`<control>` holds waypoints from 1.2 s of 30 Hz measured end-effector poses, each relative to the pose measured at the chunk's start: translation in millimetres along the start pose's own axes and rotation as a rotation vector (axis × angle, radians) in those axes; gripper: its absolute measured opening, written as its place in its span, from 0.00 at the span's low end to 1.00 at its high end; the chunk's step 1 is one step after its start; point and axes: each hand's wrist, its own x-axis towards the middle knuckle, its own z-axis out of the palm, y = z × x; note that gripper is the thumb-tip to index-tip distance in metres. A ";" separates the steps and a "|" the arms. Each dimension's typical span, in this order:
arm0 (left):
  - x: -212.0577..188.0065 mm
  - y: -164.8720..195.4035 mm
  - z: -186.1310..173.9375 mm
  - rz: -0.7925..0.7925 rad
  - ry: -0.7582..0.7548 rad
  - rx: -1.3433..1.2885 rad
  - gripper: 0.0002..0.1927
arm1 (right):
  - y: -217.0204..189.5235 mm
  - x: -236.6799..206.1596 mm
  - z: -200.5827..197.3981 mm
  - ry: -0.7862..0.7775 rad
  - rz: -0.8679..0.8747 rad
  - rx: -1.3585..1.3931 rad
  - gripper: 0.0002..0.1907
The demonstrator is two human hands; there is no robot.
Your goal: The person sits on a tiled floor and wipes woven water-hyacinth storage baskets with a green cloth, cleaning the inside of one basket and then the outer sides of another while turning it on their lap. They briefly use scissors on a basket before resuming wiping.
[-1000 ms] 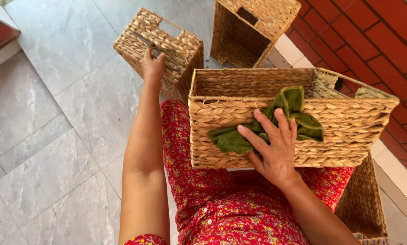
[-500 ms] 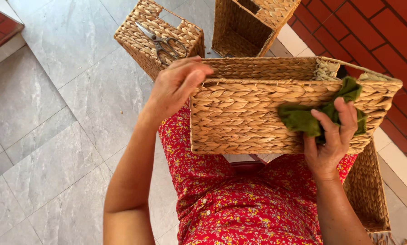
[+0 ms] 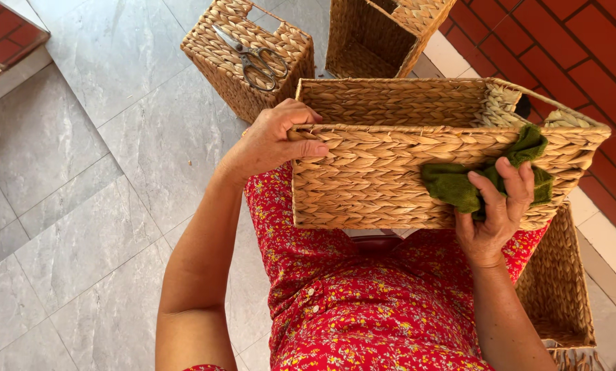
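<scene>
- Gripping the left rim of the woven basket point(image 3: 390, 175), the left hand point(image 3: 270, 141) had its thumb outside the weave and its fingers curled over the edge.
- Right hand point(image 3: 493, 213) pressed a green cloth point(image 3: 459, 185) flat against the basket's near wall, toward its right corner; fingers closed loosely on the cloth.
- The basket rested on the person's lap, over a red floral dress point(image 3: 363, 309).
- Step in hand looked like wiping the outer wall; continuing would call for a steady left hold.
- Scissors point(image 3: 253, 55) lay on a smaller basket point(image 3: 218, 62), far left on the tiled floor point(image 3: 81, 172).
</scene>
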 end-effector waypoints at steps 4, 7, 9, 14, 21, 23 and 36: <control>5.4 3.1 -3.8 -0.180 -0.105 0.049 0.23 | 1.0 -5.4 2.5 0.012 0.019 -0.020 0.18; 9.7 1.3 0.8 -0.002 -0.120 0.330 0.26 | 1.6 -7.5 4.0 0.032 0.013 -0.028 0.17; 10.6 -3.4 8.2 0.070 0.004 0.233 0.27 | 1.5 -8.5 4.4 0.028 0.021 -0.033 0.17; 7.9 -20.7 28.8 0.055 0.227 0.024 0.31 | 1.6 -10.4 5.8 0.032 0.018 -0.026 0.17; 7.0 -31.2 44.8 -0.114 0.383 -0.489 0.37 | 1.8 -8.1 6.8 0.041 0.011 -0.019 0.17; 4.4 -30.6 50.2 -0.078 0.437 -0.556 0.38 | -1.0 -6.0 5.7 0.039 0.010 -0.017 0.17; 1.8 -48.0 64.7 -0.043 0.602 -0.518 0.35 | -93.7 18.8 40.8 -0.152 -0.097 0.061 0.31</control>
